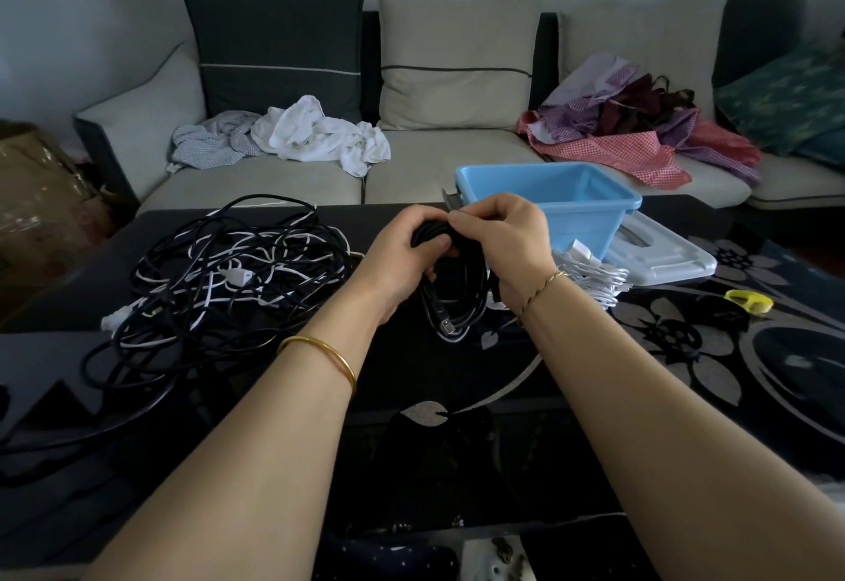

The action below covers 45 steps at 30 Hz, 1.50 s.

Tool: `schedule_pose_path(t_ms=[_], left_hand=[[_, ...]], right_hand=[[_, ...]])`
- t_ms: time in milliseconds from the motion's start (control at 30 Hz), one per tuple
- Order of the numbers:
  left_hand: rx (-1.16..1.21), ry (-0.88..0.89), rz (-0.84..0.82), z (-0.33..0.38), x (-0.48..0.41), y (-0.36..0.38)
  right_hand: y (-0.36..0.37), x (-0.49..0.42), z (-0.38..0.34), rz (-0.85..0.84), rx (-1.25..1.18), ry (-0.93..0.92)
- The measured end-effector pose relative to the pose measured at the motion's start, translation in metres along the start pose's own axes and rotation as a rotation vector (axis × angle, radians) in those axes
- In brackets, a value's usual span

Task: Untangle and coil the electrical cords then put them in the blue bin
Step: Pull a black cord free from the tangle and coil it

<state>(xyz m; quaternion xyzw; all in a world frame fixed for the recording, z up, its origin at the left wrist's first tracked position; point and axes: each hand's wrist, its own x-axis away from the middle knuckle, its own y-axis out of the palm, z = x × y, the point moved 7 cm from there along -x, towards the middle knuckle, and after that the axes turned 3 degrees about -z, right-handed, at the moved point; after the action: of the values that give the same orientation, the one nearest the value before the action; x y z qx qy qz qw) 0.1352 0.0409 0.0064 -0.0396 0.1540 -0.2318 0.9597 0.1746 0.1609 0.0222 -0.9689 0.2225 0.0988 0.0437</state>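
Over the middle of the dark table I hold a coiled black cord (457, 301) with both hands. My left hand (402, 255) grips the top of the coil. My right hand (507, 242) pinches the cord at the same spot, fingers curled round it. The loops hang down, and a plug end shows near the bottom. A tangle of black and white cords (228, 278) lies on the table to the left. A coiled white cord (590, 278) lies right of my right wrist. The blue bin (548, 196) stands open behind my right hand; nothing shows inside it.
A pale lid (663, 255) lies beside the bin on the right. A yellow object (750, 301) rests on the table's floral pattern at far right. Behind the table is a sofa (434, 159) with piles of white clothes (315, 132) and red and purple clothes (640, 132).
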Motion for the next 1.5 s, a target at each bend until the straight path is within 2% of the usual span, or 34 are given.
schedule_pose_path(t_ms=[233,567,633,733,867,1000,1100,1133,1233,1300,1367,1500], left_hand=[[-0.045,0.012,0.037,-0.004,-0.003,-0.001],[-0.073,0.01,-0.054,-0.004,-0.003,0.017],[-0.075,-0.003,-0.07,-0.007,-0.005,0.024],[-0.074,-0.05,-0.113,-0.016,-0.01,0.04],[-0.024,-0.169,-0.143,-0.037,-0.013,0.063],[0.07,-0.293,-0.18,-0.058,-0.016,0.077],[0.175,-0.375,-0.159,-0.07,-0.018,0.082],[0.226,-0.415,-0.124,-0.075,-0.019,0.083],[0.313,-0.506,-0.029,-0.087,-0.02,0.088],[0.38,-0.537,0.01,-0.089,-0.021,0.096],[0.435,-0.569,0.026,-0.091,-0.02,0.107],[0.429,-0.641,0.022,-0.099,-0.017,0.123]], right_hand=[[0.006,-0.001,0.018,0.008,-0.323,0.217],[-0.003,-0.009,0.033,0.022,-0.36,0.272],[-0.011,-0.011,0.038,0.072,-0.313,0.254],[-0.029,-0.014,0.047,0.163,-0.116,0.222],[-0.059,-0.017,0.047,0.248,0.043,0.18],[-0.086,-0.022,0.049,0.21,0.255,0.161],[-0.099,-0.017,0.061,0.076,0.491,0.261],[-0.101,-0.012,0.067,0.013,0.517,0.322],[-0.097,0.006,0.088,-0.202,0.394,0.53],[-0.093,0.007,0.095,-0.256,0.322,0.519],[-0.096,0.003,0.098,-0.196,0.301,0.459],[-0.11,-0.006,0.106,-0.027,0.449,0.425]])
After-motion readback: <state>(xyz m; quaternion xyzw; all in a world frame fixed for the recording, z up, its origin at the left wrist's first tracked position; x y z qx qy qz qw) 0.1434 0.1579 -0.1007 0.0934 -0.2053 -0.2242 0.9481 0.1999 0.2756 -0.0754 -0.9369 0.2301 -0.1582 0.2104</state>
